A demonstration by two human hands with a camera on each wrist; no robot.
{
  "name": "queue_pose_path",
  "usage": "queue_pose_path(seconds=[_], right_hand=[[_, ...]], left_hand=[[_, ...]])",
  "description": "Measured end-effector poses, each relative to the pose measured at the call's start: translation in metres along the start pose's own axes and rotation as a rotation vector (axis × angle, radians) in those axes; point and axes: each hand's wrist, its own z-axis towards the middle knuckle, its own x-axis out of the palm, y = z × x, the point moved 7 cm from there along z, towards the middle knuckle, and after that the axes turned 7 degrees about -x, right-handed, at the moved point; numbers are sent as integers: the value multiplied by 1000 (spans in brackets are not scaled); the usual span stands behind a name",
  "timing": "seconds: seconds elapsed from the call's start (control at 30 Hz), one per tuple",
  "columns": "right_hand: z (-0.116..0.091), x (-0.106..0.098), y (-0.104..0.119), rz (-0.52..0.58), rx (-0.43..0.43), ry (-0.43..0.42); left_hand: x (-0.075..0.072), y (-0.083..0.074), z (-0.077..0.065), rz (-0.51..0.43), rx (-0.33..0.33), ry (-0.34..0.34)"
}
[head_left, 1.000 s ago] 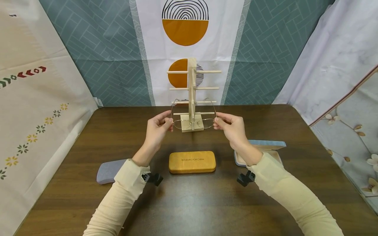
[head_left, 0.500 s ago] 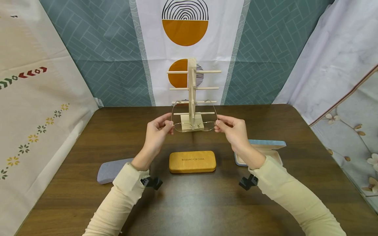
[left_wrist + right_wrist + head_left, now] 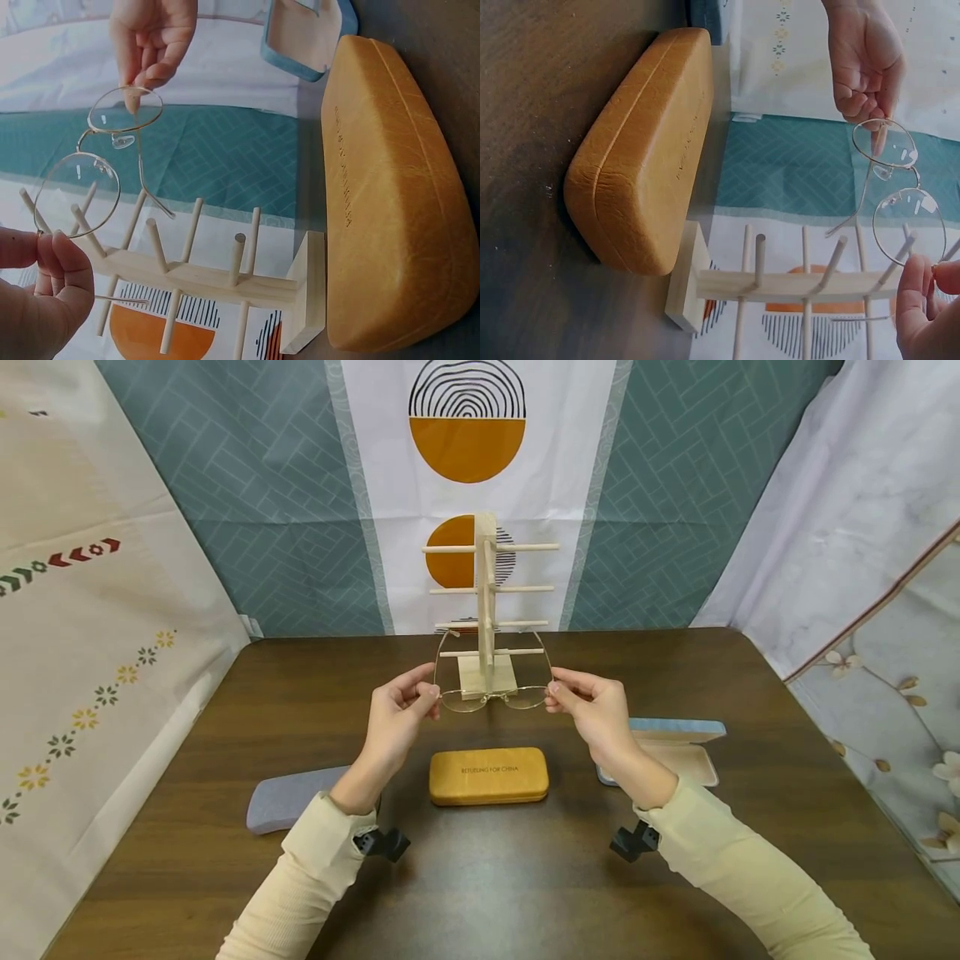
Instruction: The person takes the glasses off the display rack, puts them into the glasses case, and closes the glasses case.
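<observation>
A pair of thin gold-rimmed eyeglasses (image 3: 495,697) is held in the air between both hands, its temples unfolded and pointing away toward the rack. My left hand (image 3: 397,710) pinches the frame at its left hinge between thumb and fingers. At the right hinge my right hand (image 3: 596,710) pinches it the same way. Behind the glasses stands a wooden eyeglass rack (image 3: 486,602) with several pairs of pegs; no glasses hang on it. In the left wrist view both round lenses (image 3: 79,195) show, apart from the rack's pegs (image 3: 156,244).
A closed mustard-yellow glasses case (image 3: 489,777) lies in front of the rack. To the left is a closed grey-blue case (image 3: 296,797), partly behind the left forearm. On the right a light-blue case (image 3: 678,760) stands with its lid up. Patterned cloths (image 3: 285,485) surround the brown table (image 3: 480,885).
Both hands have brought the eyeglasses slightly lower and nearer to me, away from the rack. Their lens side has tipped so the lenses sit below the rack's base. The cases have stayed put.
</observation>
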Motion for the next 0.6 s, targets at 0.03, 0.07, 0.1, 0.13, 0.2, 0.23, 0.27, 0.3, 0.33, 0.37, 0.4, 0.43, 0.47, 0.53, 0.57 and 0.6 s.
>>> queue_pose_path(seconds=[0.03,0.07,0.1,0.13,0.2,0.23,0.27,0.3,0.33,0.37,0.4,0.43,0.47,0.53,0.57,0.6], right_hand=[[0,0,0,4,-4,-1],[-1,1,1,5,-7,-1],[-1,1,1,7,-10,-1],[-2,1,1,7,-12,-1],[-4,2,0,6,-13,3],[-4,2,0,5,-13,5],[-5,2,-1,2,-13,8],[-6,2,-2,2,-10,8],[-7,2,-2,4,-7,9],[-8,2,-3,6,-4,9],[-9,2,-3,7,-1,8],[-10,1,-4,10,-2,8],[-11,1,-4,10,-1,6],[-12,1,-5,14,-5,6],[-13,1,-5,14,-9,8],[-14,1,-5,15,-12,9]], left_hand=[[0,0,-1,1,0,1],[-1,0,-1,3,0,1],[-1,1,-2,5,0,3],[-1,1,-3,7,0,4],[-2,2,-5,15,2,9],[-2,2,-6,16,1,11],[-3,3,-6,18,2,13],[-3,3,-7,21,2,17],[-3,4,-8,22,0,19],[-3,4,-9,29,0,23],[-3,4,-10,31,-2,23],[-2,5,-10,34,-2,25],[-3,6,-11,36,-5,25],[-3,7,-12,40,-8,22],[-3,7,-13,41,-10,21],[-3,8,-14,38,-12,20]])
